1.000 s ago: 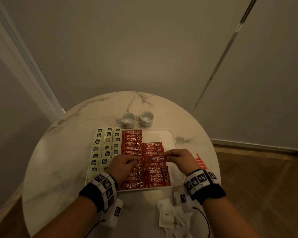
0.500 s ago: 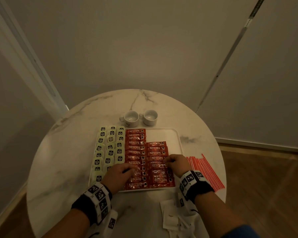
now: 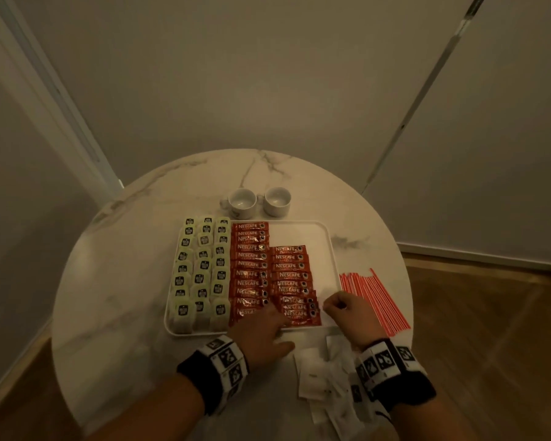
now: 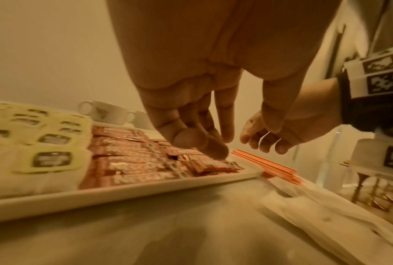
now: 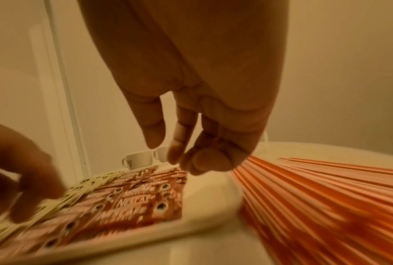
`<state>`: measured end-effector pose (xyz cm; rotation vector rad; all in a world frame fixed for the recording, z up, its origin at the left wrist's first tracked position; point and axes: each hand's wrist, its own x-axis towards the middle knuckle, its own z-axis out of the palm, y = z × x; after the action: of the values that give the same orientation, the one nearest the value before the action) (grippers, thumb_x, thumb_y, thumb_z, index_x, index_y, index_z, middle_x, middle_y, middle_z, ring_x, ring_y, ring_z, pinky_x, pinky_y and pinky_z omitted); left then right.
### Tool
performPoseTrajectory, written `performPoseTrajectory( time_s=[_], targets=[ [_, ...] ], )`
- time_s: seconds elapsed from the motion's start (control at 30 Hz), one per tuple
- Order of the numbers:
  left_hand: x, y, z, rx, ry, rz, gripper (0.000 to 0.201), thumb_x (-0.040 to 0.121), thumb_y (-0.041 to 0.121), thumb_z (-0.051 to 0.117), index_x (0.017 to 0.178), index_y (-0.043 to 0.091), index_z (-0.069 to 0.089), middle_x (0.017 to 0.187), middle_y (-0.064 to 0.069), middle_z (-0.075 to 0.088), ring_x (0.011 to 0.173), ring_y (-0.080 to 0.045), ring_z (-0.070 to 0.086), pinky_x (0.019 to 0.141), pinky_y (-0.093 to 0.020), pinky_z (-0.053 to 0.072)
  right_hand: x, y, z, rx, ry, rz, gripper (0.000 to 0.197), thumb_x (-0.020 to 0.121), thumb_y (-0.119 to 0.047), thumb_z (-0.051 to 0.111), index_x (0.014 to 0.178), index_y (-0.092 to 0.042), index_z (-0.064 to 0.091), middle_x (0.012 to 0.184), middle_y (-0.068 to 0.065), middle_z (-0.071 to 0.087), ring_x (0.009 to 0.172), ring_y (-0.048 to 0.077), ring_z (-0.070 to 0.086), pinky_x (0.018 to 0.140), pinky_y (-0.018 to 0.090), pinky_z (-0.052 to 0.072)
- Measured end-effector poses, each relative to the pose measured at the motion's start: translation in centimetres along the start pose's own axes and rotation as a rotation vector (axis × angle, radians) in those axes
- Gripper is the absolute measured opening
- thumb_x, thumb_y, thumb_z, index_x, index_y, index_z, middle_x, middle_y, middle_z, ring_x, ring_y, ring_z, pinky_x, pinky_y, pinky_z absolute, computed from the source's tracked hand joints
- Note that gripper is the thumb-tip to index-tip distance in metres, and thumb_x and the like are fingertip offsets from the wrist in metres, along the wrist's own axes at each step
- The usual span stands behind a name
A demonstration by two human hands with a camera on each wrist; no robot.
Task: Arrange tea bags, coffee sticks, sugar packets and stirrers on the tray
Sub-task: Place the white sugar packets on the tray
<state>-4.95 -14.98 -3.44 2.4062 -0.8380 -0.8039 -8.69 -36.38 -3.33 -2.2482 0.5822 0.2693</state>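
Observation:
A white tray (image 3: 296,233) sits mid-table. Green tea bags (image 3: 201,265) fill its left side in three columns. Red coffee sticks (image 3: 252,265) lie beside them in two columns, and the tray's right strip is bare. My left hand (image 3: 269,313) reaches over the front rim, its straight fingers (image 4: 211,150) touching the nearest sticks. My right hand (image 3: 337,305) hovers over the tray's front right corner, loosely curled and holding nothing (image 5: 179,152). Red stirrers (image 3: 374,300) lie on the table right of the tray. White sugar packets (image 3: 315,374) lie in a loose heap near the table's front edge.
Two white cups (image 3: 242,202) (image 3: 277,200) stand just behind the tray. The round marble table (image 3: 115,297) is bare on its left side. Walls close in behind it, and wooden floor (image 3: 490,329) shows to the right.
Both hands have drawn back toward the tray's front. The right hand has left the coffee sticks and moved right to the front corner. The left hand has slid to the nearest sticks.

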Motion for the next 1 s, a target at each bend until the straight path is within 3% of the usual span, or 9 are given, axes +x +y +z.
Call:
performPoseTrajectory(
  time_s=[0.1, 0.2, 0.3, 0.5, 0.67, 0.77, 0.87, 0.93, 1.0],
  targets=[
    [0.3, 1.2, 2.3, 0.039, -0.1, -0.026, 0.082, 0.073, 0.067, 0.062, 0.141, 0.03, 0.033, 0.138, 0.008, 0.035, 0.122, -0.016, 0.045, 0.101, -0.034, 0.042, -2.8, 3.1, 0.1, -0.045, 0.031, 0.117, 0.01, 0.09, -0.026, 0.062, 0.091, -0.017, 0.065, 0.089, -0.001, 0.065, 0.082, 0.012, 0.06, 0.076, 0.028, 0.048],
    [0.1, 2.4, 4.2, 0.08, -0.201, -0.071, 0.112, 0.061, 0.076, 0.065, 0.149, 0.029, 0.014, 0.151, 0.005, 0.018, 0.13, -0.022, 0.041, 0.105, -0.038, 0.039, -5.0, 6.2, 1.1, -0.112, 0.034, 0.256, 0.027, 0.086, -0.035, 0.064, 0.106, -0.019, 0.059, 0.105, 0.003, 0.061, 0.092, 0.018, 0.059, 0.086, 0.037, 0.05],
    [-0.1, 3.5, 5.7, 0.154, -0.232, -0.091, 0.12, 0.059, 0.075, 0.069, 0.15, 0.029, 0.005, 0.156, 0.001, 0.006, 0.131, -0.028, 0.04, 0.104, -0.042, 0.041, -6.8, 7.2, 2.1, -0.177, -0.033, 0.407, 0.051, 0.084, -0.042, 0.065, 0.125, -0.02, 0.044, 0.123, 0.008, 0.048, 0.108, 0.026, 0.051, 0.096, 0.038, 0.044],
    [0.3, 4.1, 6.6, 0.195, -0.192, -0.155, 0.093, 0.074, 0.037, 0.076, 0.144, 0.02, 0.018, 0.154, -0.007, 0.007, 0.119, -0.032, 0.049, 0.096, -0.042, 0.047, -7.3, 5.9, 5.6, -0.058, 0.002, 0.488, 0.068, 0.078, -0.023, 0.069, 0.135, -0.017, 0.033, 0.133, 0.009, 0.034, 0.116, 0.031, 0.047, 0.098, 0.045, 0.047],
    [0.7, 2.4, 5.6, -0.002, -0.185, -0.222, 0.078, 0.073, 0.023, 0.077, 0.134, 0.023, 0.028, 0.131, -0.003, 0.046, 0.11, -0.024, 0.054, 0.091, -0.037, 0.05, -5.8, 4.3, 6.9, -0.007, 0.013, 0.38, 0.065, 0.075, -0.017, 0.072, 0.132, -0.015, 0.041, 0.129, 0.007, 0.046, 0.111, 0.026, 0.054, 0.091, 0.042, 0.054],
    [0.5, 1.3, 4.1, -0.208, -0.164, -0.273, 0.052, 0.075, 0.017, 0.074, 0.113, 0.029, 0.041, 0.111, 0.003, 0.056, 0.099, -0.016, 0.056, 0.082, -0.03, 0.05, -5.0, 3.2, 6.8, 0.042, -0.001, 0.32, 0.057, 0.077, -0.013, 0.066, 0.13, -0.014, 0.044, 0.123, 0.005, 0.055, 0.108, 0.023, 0.058, 0.089, 0.035, 0.054],
    [0.2, -0.2, 2.8, -0.297, -0.102, -0.296, 0.033, 0.076, 0.019, 0.075, 0.096, 0.027, 0.05, 0.102, 0.006, 0.055, 0.092, -0.011, 0.053, 0.076, -0.023, 0.045, -4.7, 2.2, 6.4, 0.138, -0.046, 0.294, 0.041, 0.078, -0.007, 0.059, 0.117, -0.019, 0.052, 0.102, -0.002, 0.061, 0.094, 0.023, 0.063, 0.072, 0.042, 0.06],
    [0.0, -1.0, 1.8, -0.37, -0.053, -0.306, 0.023, 0.076, 0.019, 0.074, 0.085, 0.025, 0.053, 0.091, 0.007, 0.053, 0.082, -0.008, 0.051, 0.07, -0.021, 0.042, -4.8, 1.6, 6.0, 0.18, -0.074, 0.283, 0.031, 0.08, -0.005, 0.059, 0.106, -0.021, 0.052, 0.093, -0.003, 0.058, 0.088, 0.023, 0.062, 0.062, 0.038, 0.061],
    [-0.4, -1.6, 1.1, -0.509, -0.019, -0.326, 0.02, 0.077, 0.014, 0.072, 0.074, 0.023, 0.053, 0.081, 0.006, 0.053, 0.075, -0.008, 0.05, 0.068, -0.022, 0.044, -4.7, 1.3, 5.5, 0.196, -0.09, 0.257, 0.029, 0.081, -0.005, 0.062, 0.105, -0.019, 0.053, 0.093, -0.001, 0.059, 0.086, 0.023, 0.063, 0.063, 0.037, 0.061]
  ],
)
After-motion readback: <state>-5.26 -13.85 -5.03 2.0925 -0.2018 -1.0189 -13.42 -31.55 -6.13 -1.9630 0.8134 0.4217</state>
